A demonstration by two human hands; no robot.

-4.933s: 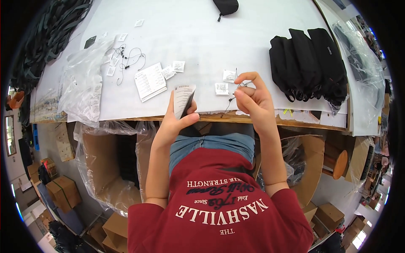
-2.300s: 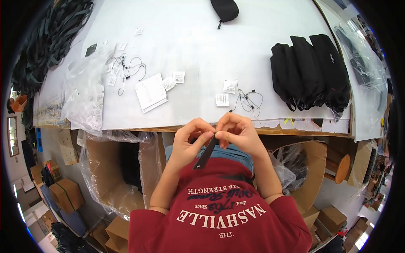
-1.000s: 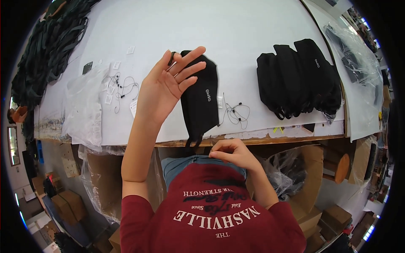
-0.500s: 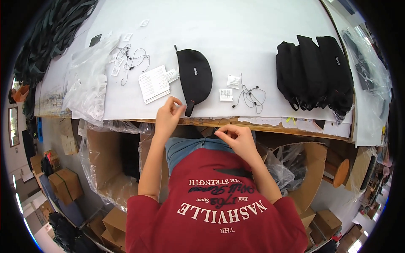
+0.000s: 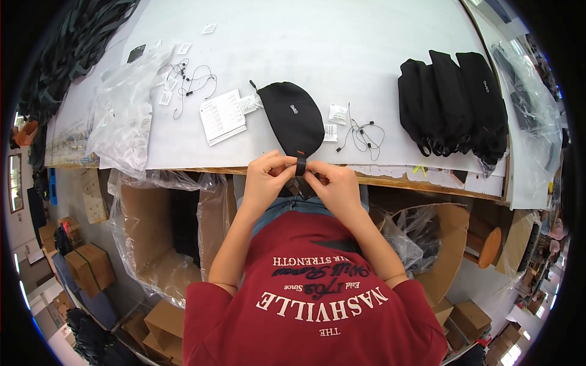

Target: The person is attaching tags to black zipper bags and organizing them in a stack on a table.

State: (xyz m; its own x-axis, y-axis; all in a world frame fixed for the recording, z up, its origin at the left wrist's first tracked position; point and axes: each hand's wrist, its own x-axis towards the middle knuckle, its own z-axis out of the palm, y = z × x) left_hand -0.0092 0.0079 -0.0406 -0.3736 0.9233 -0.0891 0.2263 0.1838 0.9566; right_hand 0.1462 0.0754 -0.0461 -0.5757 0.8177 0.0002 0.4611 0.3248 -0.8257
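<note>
A black half-round zip pouch (image 5: 292,117) lies at the table's front edge, its short strap (image 5: 301,162) pointing toward me. My left hand (image 5: 268,178) is closed, thumb and fingers pinching the strap's left side. Against the strap's right side, my right hand (image 5: 332,185) is also closed in a pinch, with a thin dark cord at its fingertips, partly hidden. Just left of the pouch is a stack of white printed cards (image 5: 222,119). To its right are small white labels (image 5: 337,113) and a tangle of thin black cords (image 5: 366,137).
Several black pouches (image 5: 455,107) stand in a row at the right. Clear plastic bags (image 5: 122,116) and more cords (image 5: 195,82) lie at the left, near a heap of dark straps (image 5: 73,55). Beneath the table edge are plastic-lined cardboard boxes (image 5: 152,229).
Both hands have come together at the strap, the left moving right. The pouch has turned and shifted a little to the right, partly covering a white label.
</note>
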